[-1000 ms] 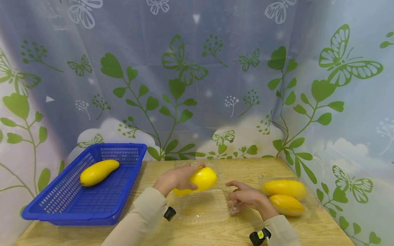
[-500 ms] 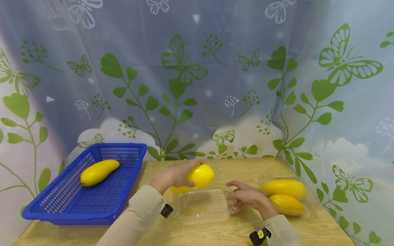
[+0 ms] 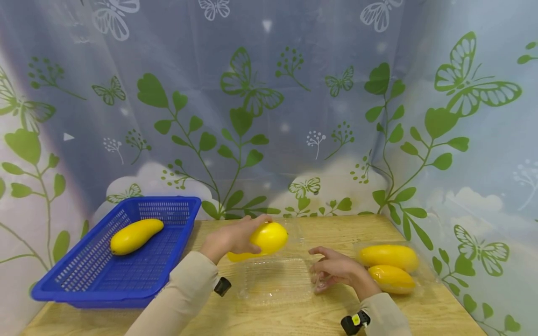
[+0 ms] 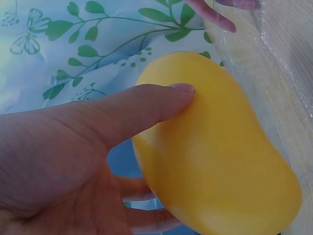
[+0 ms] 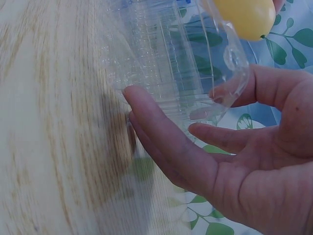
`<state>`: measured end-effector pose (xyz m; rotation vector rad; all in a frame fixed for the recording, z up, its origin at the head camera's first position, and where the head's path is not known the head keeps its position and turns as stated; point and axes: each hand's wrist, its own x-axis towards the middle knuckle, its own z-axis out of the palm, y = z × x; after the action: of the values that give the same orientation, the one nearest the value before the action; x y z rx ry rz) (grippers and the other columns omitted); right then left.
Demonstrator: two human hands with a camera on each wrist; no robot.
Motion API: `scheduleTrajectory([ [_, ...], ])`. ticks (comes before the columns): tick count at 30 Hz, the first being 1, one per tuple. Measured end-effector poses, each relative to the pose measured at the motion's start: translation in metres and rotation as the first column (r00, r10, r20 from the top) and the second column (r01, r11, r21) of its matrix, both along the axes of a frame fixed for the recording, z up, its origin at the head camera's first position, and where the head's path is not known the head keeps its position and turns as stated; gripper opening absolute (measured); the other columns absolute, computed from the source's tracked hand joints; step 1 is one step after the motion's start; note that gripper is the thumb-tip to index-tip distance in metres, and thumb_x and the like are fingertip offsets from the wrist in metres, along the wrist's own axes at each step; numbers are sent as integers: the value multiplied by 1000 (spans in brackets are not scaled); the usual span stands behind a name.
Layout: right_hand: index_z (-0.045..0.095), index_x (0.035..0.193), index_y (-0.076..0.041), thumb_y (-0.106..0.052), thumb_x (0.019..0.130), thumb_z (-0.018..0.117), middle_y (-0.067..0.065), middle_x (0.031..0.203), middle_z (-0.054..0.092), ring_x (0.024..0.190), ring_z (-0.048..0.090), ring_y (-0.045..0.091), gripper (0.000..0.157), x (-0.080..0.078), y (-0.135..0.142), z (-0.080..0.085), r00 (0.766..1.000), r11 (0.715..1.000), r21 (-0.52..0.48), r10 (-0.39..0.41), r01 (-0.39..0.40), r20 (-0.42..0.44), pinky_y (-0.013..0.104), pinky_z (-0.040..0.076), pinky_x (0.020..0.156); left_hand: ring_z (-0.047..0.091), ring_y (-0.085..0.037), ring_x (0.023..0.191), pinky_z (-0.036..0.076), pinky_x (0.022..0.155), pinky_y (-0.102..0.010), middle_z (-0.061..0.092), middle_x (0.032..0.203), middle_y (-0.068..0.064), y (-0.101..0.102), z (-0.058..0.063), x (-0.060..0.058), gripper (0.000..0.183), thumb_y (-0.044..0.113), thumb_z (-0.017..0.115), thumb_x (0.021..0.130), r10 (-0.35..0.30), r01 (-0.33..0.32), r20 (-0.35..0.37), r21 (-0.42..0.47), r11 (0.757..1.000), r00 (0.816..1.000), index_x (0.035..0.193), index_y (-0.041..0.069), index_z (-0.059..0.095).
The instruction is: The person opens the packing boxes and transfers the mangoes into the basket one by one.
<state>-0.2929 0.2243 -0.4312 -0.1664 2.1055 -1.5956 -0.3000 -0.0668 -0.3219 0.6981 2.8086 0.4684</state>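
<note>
My left hand [image 3: 231,238] grips a yellow mango [image 3: 271,239] above the table. In the left wrist view the thumb presses one side of the mango [image 4: 220,152], with fingers behind it. Below and to its right lies an open clear plastic clamshell box [image 3: 277,280], its lid [image 3: 296,228] folded toward the back. My right hand [image 3: 336,268] holds the box's right edge. In the right wrist view that hand [image 5: 220,152] has the clear plastic wall [image 5: 161,63] between its fingers, some showing through it.
A blue plastic basket [image 3: 134,280] on the left holds another mango [image 3: 136,236]. To the right, two mangoes [image 3: 388,258] lie in a second clear box beside my right forearm. The wooden table [image 3: 336,228] ends at a printed curtain [image 3: 269,154].
My left hand, with the mango in it, has drifted left and slightly up, away from the right hand. The right hand and the box stay where they were.
</note>
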Motion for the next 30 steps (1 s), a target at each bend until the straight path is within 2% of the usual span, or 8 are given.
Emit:
scheduleTrajectory([
  [15, 23, 158, 5, -7, 100, 57, 30, 122, 56, 65, 55, 13, 69, 2, 0, 0, 1000, 1000, -17, 1, -1, 2, 47, 65, 75, 60, -42, 126, 50, 102, -64, 49, 149, -22, -12, 4, -2, 73, 22, 77, 94, -10, 10, -30, -16, 1000, 999, 154, 30, 37],
  [23, 23, 158, 5, -8, 100, 57, 30, 123, 56, 64, 53, 12, 69, 2, 0, 1, 1000, 1000, -13, 2, -1, 5, 46, 65, 75, 64, -35, 108, 55, 94, -60, 52, 141, -18, -17, 7, -4, 74, 24, 78, 93, 18, -19, -33, -35, 999, 999, 154, 33, 36],
  [30, 24, 159, 4, -9, 100, 58, 29, 121, 57, 63, 54, 12, 69, 2, 0, 0, 1000, 1000, -1, 3, -3, -3, 45, 65, 73, 63, -39, 119, 51, 101, -64, 48, 147, -21, -23, 8, -4, 75, 22, 76, 94, 6, -6, -26, -30, 1000, 1000, 156, 29, 34],
])
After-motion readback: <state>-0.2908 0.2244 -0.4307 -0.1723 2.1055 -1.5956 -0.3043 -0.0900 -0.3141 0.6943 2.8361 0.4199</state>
